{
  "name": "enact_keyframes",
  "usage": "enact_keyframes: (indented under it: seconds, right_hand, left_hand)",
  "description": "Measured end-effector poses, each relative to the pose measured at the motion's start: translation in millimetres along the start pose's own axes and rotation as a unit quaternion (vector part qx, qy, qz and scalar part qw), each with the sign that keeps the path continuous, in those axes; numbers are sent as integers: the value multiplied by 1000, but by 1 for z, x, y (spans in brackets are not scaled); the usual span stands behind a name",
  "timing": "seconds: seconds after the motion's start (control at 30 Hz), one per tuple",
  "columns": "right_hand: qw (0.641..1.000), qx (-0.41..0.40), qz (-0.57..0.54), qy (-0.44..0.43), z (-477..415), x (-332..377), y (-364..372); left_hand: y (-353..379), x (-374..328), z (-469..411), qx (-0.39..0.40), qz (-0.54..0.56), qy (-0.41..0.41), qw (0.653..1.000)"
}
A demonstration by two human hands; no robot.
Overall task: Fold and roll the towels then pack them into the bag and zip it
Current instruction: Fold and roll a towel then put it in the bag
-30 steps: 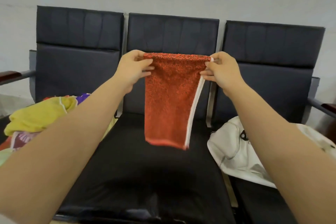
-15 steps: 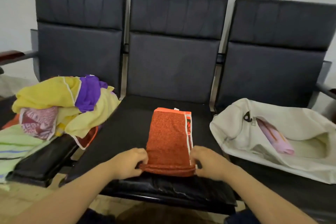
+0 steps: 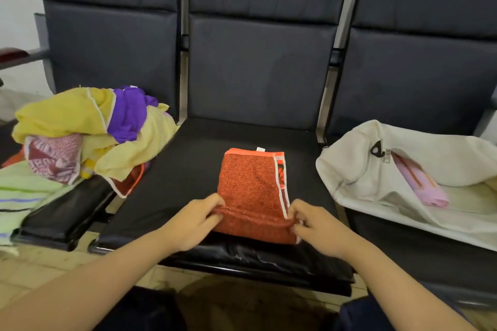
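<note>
Dark padded seats form a three-place bench [image 3: 188,169] against a pale wall, where a person works on an orange towel [image 3: 250,183] folded into a narrow strip on the middle seat. Both hands grasp its near end: the left hand [image 3: 193,220] curls its fingers over the left corner, and the right hand [image 3: 317,226] pinches the white-trimmed right corner. Between them the edge is turned up into what looks like the first turn of a roll.

The white bag [image 3: 355,169] lies slumped on the seat to the right with its mouth open. A pink rolled towel [image 3: 422,185] is inside, and the dark zip pull [image 3: 376,148] lies at the near end of the opening. A heap of unfolded towels [image 3: 88,131] waits on the left seat.

The roll could run crooked, since the folded layers do not line up along the right side and one hand may advance faster than the other. A slack first turn would likely leave a loose roll that opens when lifted. The towel sits close to the seat's front edge and could slide off. The sagging bag mouth may snag the roll on its way in.

A small white tag [image 3: 260,149] shows at the towel's far edge, too small to read. No brand or writing can be made out anywhere.
</note>
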State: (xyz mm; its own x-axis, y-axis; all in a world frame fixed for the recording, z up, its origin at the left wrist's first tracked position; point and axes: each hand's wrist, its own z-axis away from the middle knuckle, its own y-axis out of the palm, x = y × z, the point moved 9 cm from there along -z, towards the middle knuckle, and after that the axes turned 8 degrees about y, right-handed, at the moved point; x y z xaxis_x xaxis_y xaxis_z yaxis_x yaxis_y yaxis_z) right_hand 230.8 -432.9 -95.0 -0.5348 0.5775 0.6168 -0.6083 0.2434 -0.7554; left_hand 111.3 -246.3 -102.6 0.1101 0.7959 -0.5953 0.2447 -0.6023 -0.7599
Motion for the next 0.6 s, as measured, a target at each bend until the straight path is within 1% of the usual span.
enact_keyframes:
  seconds: [0.03, 0.1, 0.17, 0.2, 0.27, 0.37, 0.4, 0.43, 0.47, 0.5, 0.53, 0.57, 0.6]
  right_hand:
    - [999, -15, -38, 14, -3, -6, -4]
    - [995, -29, -93, 35, -9, -15, -8]
    - [991, -22, -121, 59, -16, -21, -4]
    - [991, -21, -115, 68, -20, -23, -2]
    - [994, -41, -77, 67, -26, -22, 1]
    - [995, -82, -15, 46, -33, -20, 2]
    - [995, -85, 16, 41, -35, -19, 5]
    - [994, -90, 56, 41, -37, -19, 7]
    - [989, -104, 98, 40, -38, -19, 7]
    - [983, -126, 130, 27, -37, -15, 3]
    - [979, -143, 144, -8, -34, -7, -1]
    - [978, -140, 139, -61, -32, 3, -2]
    - [982, -106, 118, -101, -29, 11, 1]
  left_hand:
    - [-3, 4, -1, -27, 52, -27, 998]
    - [-5, 14, -3, -63, 123, -76, 987]
    - [1, 25, -4, -63, 149, -125, 979]
    - [5, 32, -5, -57, 155, -150, 975]
    - [10, 42, -6, -53, 124, -189, 973]
    - [11, 45, -6, -28, 17, -203, 979]
    - [8, 44, -6, -33, -6, -192, 981]
    - [5, 40, -8, -40, -32, -163, 985]
    - [-1, 28, -11, -53, -65, -96, 992]
    - [-3, 16, -13, -46, -106, -14, 993]
    - [1, 7, -15, -15, -127, 53, 990]
    - [7, 3, -14, 33, -130, 88, 987]
    - [14, 4, -11, 85, -118, 87, 986]
